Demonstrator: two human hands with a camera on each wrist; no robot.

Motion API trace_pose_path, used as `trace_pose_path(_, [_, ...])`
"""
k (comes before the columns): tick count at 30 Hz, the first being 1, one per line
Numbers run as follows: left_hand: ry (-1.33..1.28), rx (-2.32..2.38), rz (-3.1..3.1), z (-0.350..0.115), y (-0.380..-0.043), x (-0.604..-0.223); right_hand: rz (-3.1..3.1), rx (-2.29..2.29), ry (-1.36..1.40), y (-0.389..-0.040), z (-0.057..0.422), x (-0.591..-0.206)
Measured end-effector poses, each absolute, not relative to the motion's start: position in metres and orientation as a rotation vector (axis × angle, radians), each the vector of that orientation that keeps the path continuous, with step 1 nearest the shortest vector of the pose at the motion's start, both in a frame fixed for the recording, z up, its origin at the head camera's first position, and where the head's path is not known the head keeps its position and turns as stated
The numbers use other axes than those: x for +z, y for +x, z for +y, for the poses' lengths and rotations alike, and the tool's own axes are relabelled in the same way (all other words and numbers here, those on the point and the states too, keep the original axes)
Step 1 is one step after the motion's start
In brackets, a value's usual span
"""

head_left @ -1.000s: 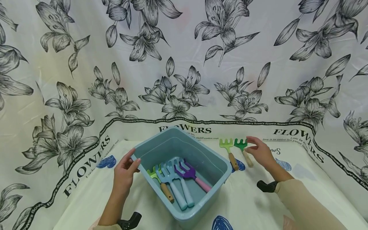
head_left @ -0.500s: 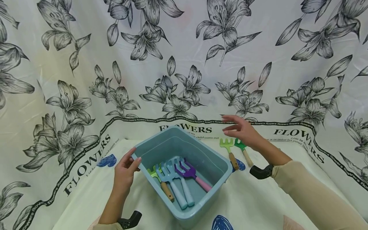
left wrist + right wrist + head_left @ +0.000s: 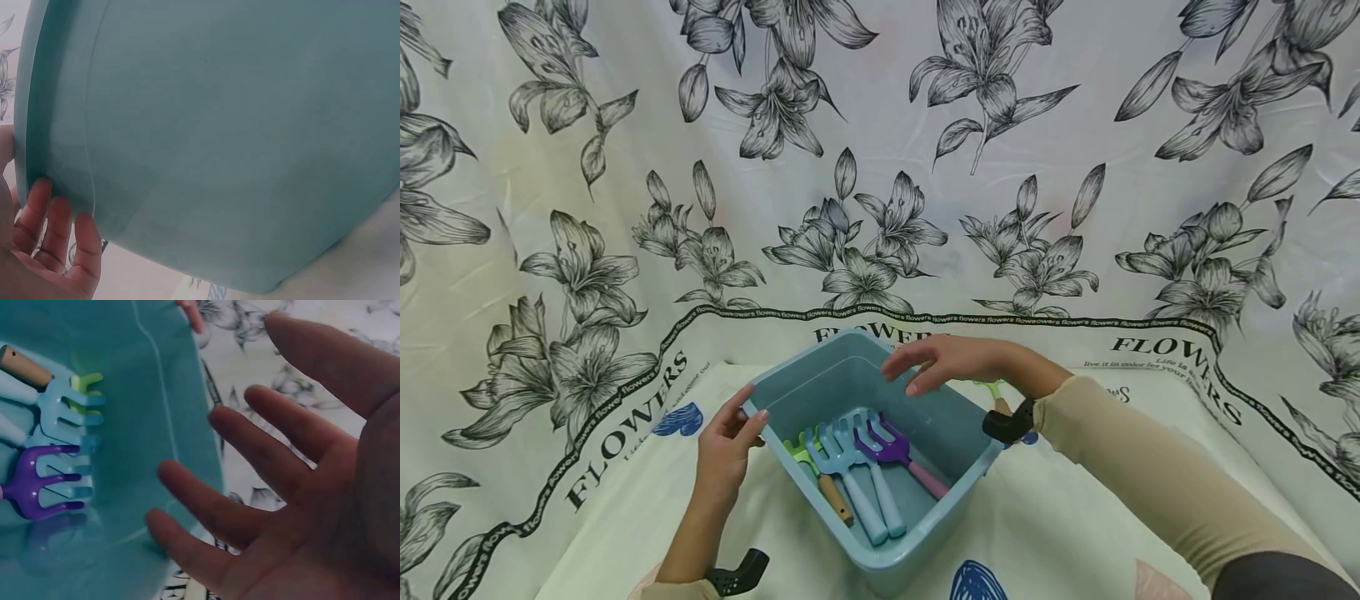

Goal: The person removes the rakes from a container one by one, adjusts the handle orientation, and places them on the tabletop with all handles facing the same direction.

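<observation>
A blue-grey plastic bin (image 3: 917, 554) stands tilted in angle to me on the table. At its left corner my left hand (image 3: 726, 450) holds the rim, thumb on one side and fingers on the other, as the left wrist view shows against the bin wall (image 3: 219, 125). My right hand (image 3: 951, 362) hovers at the back right rim, fingers spread, holding nothing; its bare palm (image 3: 306, 512) faces the right wrist camera. Inside the bin lie a purple hand fork (image 3: 891, 451) with a pink handle, two light blue hand forks (image 3: 861, 500) and a light green hand fork (image 3: 833, 498) with a wooden handle.
Right of the bin, a light green hand fork (image 3: 1002, 406) with a wooden handle lies on the tablecloth (image 3: 1075, 517), partly behind my right forearm. A flower-printed curtain (image 3: 880, 125) hangs behind and at the sides.
My right hand has moved left, away from the dark green fork, up and across to the bin's back rim. The dark green fork is now hidden behind my arm. My left hand stays put.
</observation>
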State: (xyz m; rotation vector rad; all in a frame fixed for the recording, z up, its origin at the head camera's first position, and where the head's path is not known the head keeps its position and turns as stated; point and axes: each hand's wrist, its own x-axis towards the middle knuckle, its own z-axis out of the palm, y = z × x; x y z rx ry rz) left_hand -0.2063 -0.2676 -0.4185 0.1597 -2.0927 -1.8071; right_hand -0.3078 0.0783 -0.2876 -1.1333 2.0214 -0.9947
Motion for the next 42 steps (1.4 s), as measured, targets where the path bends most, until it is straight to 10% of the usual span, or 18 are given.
trace_pose_path(42, [0.17, -1.811, -2.073, -0.267, -0.205, -0.415, 1.812, -0.271, -0.544, -0.326, -0.008, -0.366])
